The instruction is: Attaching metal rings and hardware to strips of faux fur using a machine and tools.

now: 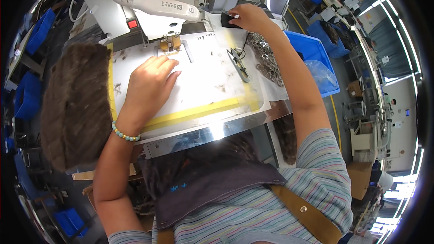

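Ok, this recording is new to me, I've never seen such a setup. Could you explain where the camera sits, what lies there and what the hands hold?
There is no robot here: a person works bare-handed at a white sewing machine. The single picture comes from a fisheye camera on their head, looking down, so straight edges curve near the rim.

The left hand rests just in front of the presser foot; I can't see anything held in it. The right hand has its fingers at a small black piece; whether it grips it is unclear.

On the work surface are thread snips and a heap of metal rings. Brown fur lies at the left, and a blue bin stands at the right.
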`<state>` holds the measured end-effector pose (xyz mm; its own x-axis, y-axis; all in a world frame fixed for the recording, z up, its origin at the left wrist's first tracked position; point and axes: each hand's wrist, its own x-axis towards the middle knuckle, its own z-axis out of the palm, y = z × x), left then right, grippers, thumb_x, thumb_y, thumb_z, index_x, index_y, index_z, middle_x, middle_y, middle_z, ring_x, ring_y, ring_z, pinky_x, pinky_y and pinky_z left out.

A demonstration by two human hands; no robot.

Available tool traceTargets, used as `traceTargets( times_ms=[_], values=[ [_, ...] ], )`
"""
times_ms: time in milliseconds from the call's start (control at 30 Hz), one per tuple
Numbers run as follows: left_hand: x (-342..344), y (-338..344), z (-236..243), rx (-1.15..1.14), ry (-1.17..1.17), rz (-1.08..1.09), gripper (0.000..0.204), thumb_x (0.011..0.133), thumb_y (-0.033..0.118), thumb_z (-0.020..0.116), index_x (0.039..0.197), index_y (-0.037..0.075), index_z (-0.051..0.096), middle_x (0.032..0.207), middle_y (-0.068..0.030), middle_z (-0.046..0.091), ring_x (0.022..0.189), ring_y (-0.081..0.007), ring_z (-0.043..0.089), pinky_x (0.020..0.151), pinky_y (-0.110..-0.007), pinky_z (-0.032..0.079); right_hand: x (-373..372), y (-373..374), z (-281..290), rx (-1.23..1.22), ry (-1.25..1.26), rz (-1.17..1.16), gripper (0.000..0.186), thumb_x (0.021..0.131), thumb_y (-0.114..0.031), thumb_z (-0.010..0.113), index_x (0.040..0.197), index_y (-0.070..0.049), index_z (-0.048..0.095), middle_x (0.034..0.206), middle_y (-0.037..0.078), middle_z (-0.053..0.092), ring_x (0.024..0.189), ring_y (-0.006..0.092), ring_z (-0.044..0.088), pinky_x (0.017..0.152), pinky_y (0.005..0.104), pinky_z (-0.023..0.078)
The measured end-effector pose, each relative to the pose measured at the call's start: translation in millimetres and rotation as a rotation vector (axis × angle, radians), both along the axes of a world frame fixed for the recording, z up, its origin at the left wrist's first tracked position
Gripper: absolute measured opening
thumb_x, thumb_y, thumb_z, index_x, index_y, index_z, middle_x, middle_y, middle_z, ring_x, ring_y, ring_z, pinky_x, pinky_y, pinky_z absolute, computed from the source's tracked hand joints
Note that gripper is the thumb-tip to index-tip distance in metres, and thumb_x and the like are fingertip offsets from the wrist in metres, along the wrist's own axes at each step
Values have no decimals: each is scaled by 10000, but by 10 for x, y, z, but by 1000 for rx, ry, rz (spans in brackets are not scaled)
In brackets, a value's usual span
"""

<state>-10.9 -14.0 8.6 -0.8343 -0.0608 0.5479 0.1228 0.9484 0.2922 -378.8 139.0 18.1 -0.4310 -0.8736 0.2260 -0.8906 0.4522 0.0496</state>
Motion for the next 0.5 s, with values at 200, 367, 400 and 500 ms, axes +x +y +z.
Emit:
traceTargets(
  times_ms=[200, 367, 400, 500],
  values=[
    [-5, 8, -1, 11, 19, -11, 167, 916, 114, 755, 1048, 16, 725, 980, -119, 715, 931, -305, 681, 833, -419, 555, -189, -20, -103, -28, -116, 120, 270, 909, -251, 780, 1145, -125, 814, 1034, 131, 776, 987, 356, 727, 850, 469, 577],
    [12, 21, 25, 35, -1, -20, 172, 917, 82, 752, 1069, 3, 735, 995, -145, 726, 932, -335, 698, 831, -425, 558, -84, -1, -122, -119, -123, 58, 202, 888, -189, 767, 1071, -126, 826, 980, 87, 785, 947, 321, 737, 815, 444, 580],
    [8, 24, 31, 35, 0, -22, 172, 917, 81, 753, 1068, 2, 736, 996, -147, 727, 933, -335, 699, 832, -425, 559, -75, 7, -123, -119, -122, 56, 202, 888, -189, 767, 1071, -126, 826, 980, 87, 785, 947, 321, 737, 815, 444, 580],
    [5, 28, 28, 35, -1, -20, 171, 916, 80, 753, 1068, 2, 737, 998, -147, 728, 935, -335, 699, 832, -424, 559, -50, 19, -123, -185, -108, 21, 186, 885, -168, 757, 1053, -129, 825, 924, 75, 784, 894, 308, 744, 794, 438, 583]
  ],
)
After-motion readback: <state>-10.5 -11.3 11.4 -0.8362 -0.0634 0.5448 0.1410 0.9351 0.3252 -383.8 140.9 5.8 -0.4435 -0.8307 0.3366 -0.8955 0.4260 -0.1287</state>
